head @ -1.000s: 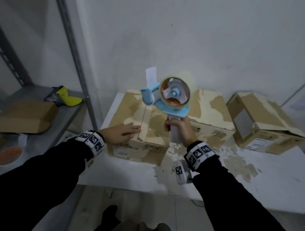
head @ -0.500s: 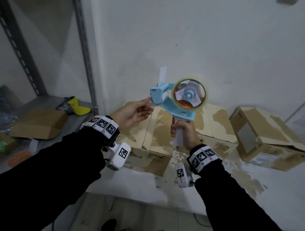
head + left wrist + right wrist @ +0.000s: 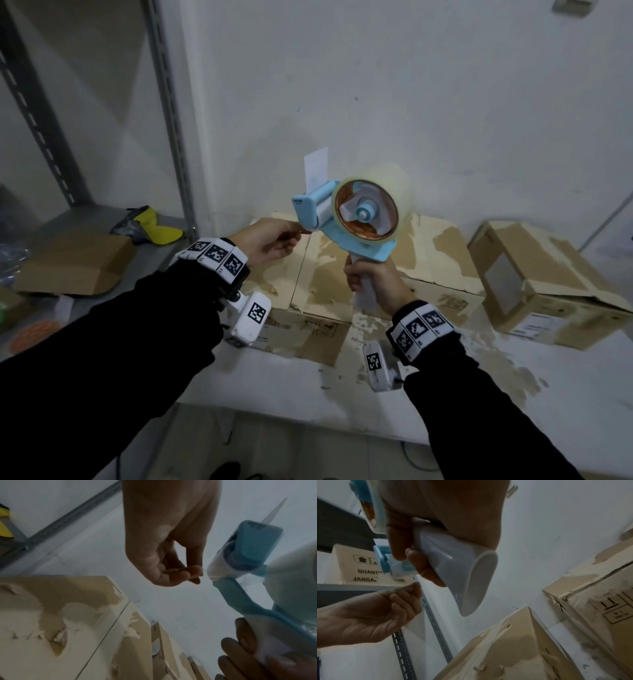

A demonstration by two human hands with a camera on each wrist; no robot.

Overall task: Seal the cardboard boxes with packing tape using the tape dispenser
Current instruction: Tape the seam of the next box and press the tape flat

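Two cardboard boxes on the white bench [image 3: 513,404]: a large box [image 3: 342,274] straight ahead, flaps closed, centre seam bare of any visible tape; a smaller box [image 3: 534,284] off to the right against the wall, top flap looking loose. By these views, no sealing begun; taping of both boxes still to do, with only the preparing of the tape end under way.

Tape dispenser [image 3: 346,226] raised in the air above the large box, clear of it. Long axis close to upright: white handle down, light-blue frame and clear tape roll [image 3: 373,205] on top, roller and cutter head pointing left toward the shelving.

Right hand [image 3: 373,284] wrapped tight round the handle. Left hand [image 3: 270,240] up at the roller, fingertips [image 3: 193,570] pinched together at a thin strand of tape leaving it; likely drawing out the free end.
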